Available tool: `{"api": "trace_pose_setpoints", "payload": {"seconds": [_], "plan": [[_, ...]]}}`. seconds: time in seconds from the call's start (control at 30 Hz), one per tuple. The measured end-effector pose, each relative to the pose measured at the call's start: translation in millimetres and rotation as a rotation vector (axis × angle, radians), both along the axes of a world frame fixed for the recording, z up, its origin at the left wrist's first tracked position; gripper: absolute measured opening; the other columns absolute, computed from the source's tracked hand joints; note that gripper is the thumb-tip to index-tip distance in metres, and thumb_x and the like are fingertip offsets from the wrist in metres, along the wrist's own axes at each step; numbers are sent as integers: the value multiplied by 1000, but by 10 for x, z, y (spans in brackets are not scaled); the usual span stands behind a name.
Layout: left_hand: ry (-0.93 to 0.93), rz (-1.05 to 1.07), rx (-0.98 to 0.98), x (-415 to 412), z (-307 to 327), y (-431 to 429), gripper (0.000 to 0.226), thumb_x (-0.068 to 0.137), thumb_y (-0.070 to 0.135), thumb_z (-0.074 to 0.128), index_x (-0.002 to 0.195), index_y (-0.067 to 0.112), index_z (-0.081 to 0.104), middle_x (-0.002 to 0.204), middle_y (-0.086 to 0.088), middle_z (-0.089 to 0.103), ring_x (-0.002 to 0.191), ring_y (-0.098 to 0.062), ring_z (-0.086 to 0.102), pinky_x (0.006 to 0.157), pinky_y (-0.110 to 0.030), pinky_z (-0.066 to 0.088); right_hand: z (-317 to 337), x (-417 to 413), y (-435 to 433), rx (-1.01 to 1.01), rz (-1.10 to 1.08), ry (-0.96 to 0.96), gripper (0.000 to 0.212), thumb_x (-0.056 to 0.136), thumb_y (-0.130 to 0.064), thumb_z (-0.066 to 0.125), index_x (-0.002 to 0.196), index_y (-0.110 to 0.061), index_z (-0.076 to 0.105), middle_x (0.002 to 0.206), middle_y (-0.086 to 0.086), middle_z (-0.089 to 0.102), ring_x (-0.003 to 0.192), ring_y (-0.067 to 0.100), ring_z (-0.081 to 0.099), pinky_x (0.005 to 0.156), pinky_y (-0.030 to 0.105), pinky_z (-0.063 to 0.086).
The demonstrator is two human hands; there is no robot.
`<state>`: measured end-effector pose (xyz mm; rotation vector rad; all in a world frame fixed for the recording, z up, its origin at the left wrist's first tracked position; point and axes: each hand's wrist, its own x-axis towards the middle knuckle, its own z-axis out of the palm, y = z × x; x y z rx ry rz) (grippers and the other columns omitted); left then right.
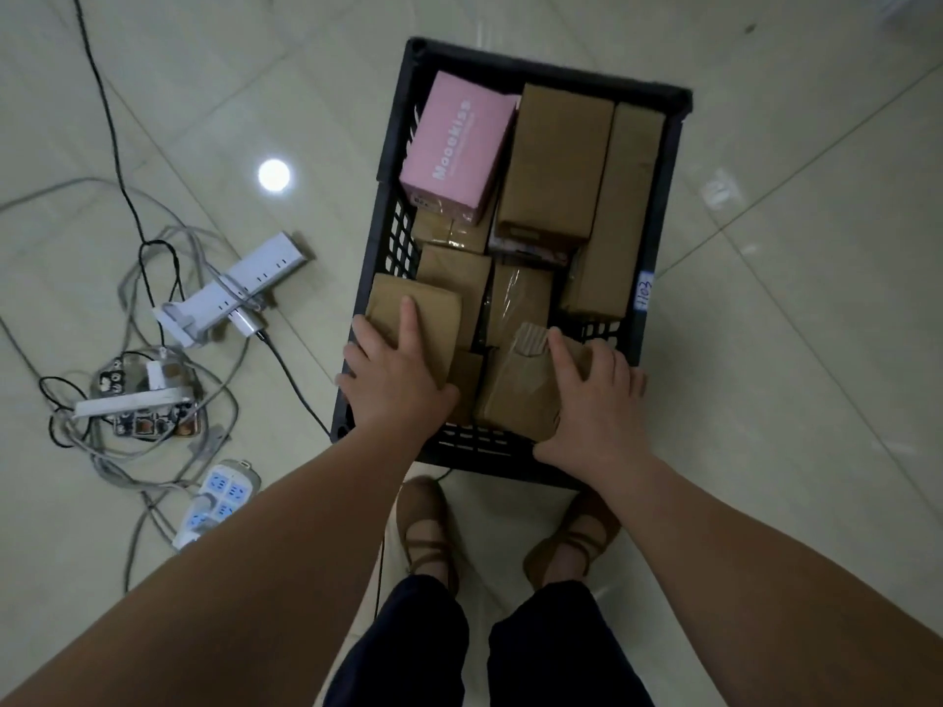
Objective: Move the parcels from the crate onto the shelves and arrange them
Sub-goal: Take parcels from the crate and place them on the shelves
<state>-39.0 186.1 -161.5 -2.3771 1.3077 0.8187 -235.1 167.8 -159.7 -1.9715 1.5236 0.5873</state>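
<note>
A black plastic crate (668, 160) stands on the tiled floor, filled with several brown cardboard parcels and one pink box (454, 150) at its far left. My left hand (395, 377) grips a flat brown parcel (433, 308) at the crate's near left corner, fingers over its top and edge. My right hand (592, 395) holds a brown taped parcel (515, 395) at the near right, fingers curled over its top. Two long brown boxes (556, 160) lie along the far right side. No shelf is in view.
A tangle of grey and black cables, white power strips (245, 288) and a blue-socket strip (219, 500) lies on the floor left of the crate. My feet in brown shoes (428, 528) stand just before the crate. Bare tiles lie to the right.
</note>
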Motion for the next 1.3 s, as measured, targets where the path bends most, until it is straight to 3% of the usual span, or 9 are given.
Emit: {"api": "trace_pose_setpoints", "payload": {"seconds": [0.17,0.33,0.43,0.57,0.73,0.87,1.0,1.17,1.3], "plan": [[48,12,-102,-49,871,-226,101,77,61,61,153,34,0,149,-20,9,128,-40,29,103,-48,33,767,-135,-199,-4,-280,-138,135,61,-51,82,152,-38,-17,154,7,3,142,33,11,116,48,21],[194,60,-191,-183,1847,-429,94,81,61,59,154,37,4,152,-17,10,134,-41,24,108,-48,28,1593,-344,-423,55,-739,-418,129,57,-46,87,155,-42,3,150,5,27,135,28,34,108,47,40],[338,124,-260,-282,2390,-566,91,81,63,57,153,39,8,149,-15,19,131,-41,27,109,-51,32,2146,-510,-478,125,-982,-715,97,67,-33,86,147,-36,32,134,2,54,115,22,57,90,41,53],[656,302,-339,-457,3178,-774,99,61,60,46,153,43,13,146,-10,25,130,-39,29,108,-55,33,2856,-693,-477,188,-1201,-990,61,86,-17,70,138,-31,42,114,3,66,96,17,64,65,30,50],[1126,353,-392,-753,4046,-991,97,53,50,60,145,52,31,139,-10,45,114,-40,51,96,-60,46,3704,-968,-463,183,-1358,-1244,34,87,-31,59,117,-15,65,100,8,75,90,24,71,70,34,53],[1391,316,-402,-1109,4723,-1043,78,63,34,51,140,30,45,111,-7,61,99,-33,58,83,-46,52,4358,-1270,-451,88,-1442,-1442,29,97,-32,44,98,-16,68,86,9,75,84,28,66,77,40,48],[1513,197,-453,-1542,5312,-1144,39,89,21,43,127,24,53,95,-3,66,88,-25,60,69,-35,46,4944,-1669,-497,-73,-1481,-1608,27,97,-34,46,101,-18,68,87,6,75,90,26,65,89,43,47],[1586,84,-494,-2128,5814,-1216,29,92,18,37,107,26,61,77,5,73,81,-21,63,69,-34,46,5472,-2253,-380,-193,-1441,-1808,26,87,-34,57,100,-18,72,106,8,72,100,27,64,103,48,43],[1620,67,-467,-2638,6100,-1189,30,91,22,37,106,22,63,87,-3,71,84,-24,62,71,-35,46,5791,-2780,-229,-263,-1407,-1895,30,75,-41,60,82,-21,81,103,7,71,98,26,63,103,48,39]]}}
